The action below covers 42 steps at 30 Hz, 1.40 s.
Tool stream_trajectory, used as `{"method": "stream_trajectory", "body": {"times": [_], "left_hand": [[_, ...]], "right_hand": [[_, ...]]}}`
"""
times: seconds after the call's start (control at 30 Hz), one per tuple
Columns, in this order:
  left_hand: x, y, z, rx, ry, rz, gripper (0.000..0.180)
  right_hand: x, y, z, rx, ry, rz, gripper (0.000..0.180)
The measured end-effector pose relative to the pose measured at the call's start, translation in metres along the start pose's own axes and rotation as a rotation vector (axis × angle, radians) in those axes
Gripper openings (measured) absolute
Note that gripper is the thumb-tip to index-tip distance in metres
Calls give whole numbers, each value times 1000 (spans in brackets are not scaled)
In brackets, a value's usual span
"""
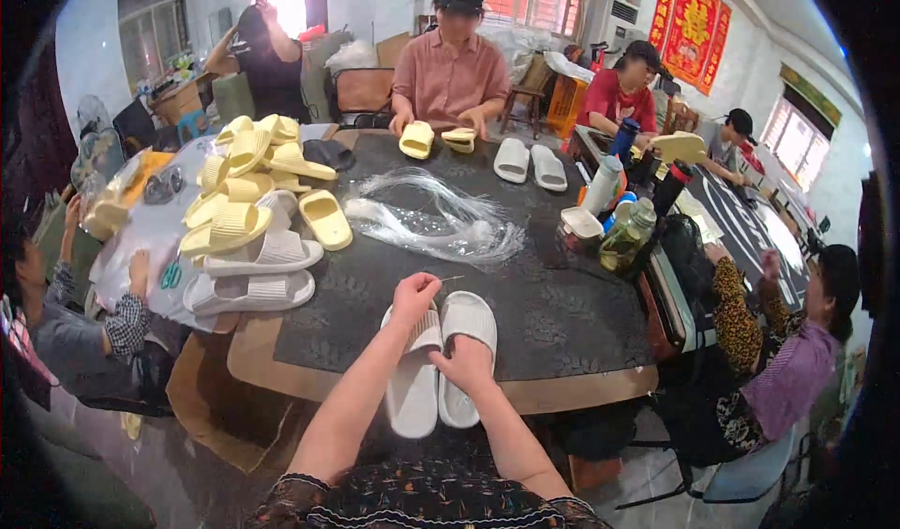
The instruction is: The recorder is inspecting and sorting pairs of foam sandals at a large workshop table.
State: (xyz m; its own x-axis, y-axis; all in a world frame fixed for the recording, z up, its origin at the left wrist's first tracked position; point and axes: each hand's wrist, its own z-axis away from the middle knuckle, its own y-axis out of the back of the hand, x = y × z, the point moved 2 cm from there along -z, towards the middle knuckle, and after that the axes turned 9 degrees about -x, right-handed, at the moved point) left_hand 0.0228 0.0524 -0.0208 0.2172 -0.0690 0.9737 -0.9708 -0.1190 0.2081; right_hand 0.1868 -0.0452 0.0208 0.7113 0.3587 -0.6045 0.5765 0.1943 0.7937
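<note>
Head view: paired white slippers [412, 402] sit at the near edge of the worktop [572, 313], probably light and bendy, best held by the straps. Left hand [414, 298] pinches a thin strand [453, 278]; right hand [468, 362] touches one slipper, fingers too hidden to tell.

Matt ribbed slippers [412, 396], glossy plastic strands [459, 234], matt tabletop [581, 318]

From far off, I count things.
Two white slippers [412, 396] at six o'clock, two white ones [512, 161] at one, two yellow ones [416, 139] at twelve; one pair of scissors [171, 276] at nine.
</note>
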Motion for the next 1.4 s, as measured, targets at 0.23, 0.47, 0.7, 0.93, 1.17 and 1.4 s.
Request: {"method": "stream_trajectory", "body": {"times": [0.23,0.47,0.7,0.93,1.17,1.4], "left_hand": [[6,-2,-4,-40,-107,14,15],[55,57,35,144,-528,-174,12],[73,257,36,885,-378,-1124,63],[61,396,27,751,266,-918,76],[78,389,48,772,-288,-693,34],[183,294,86,667,-524,-526,31]], "right_hand": [[6,-7,-1,19,-10,5,41],[0,-7,-4,11,-22,25,40],[0,-9,-2,-39,-58,56,40],[2,-7,-4,-48,-72,69,45],[1,-9,-3,7,-13,45,38],[-1,-7,-7,-46,-81,20,41]]}}
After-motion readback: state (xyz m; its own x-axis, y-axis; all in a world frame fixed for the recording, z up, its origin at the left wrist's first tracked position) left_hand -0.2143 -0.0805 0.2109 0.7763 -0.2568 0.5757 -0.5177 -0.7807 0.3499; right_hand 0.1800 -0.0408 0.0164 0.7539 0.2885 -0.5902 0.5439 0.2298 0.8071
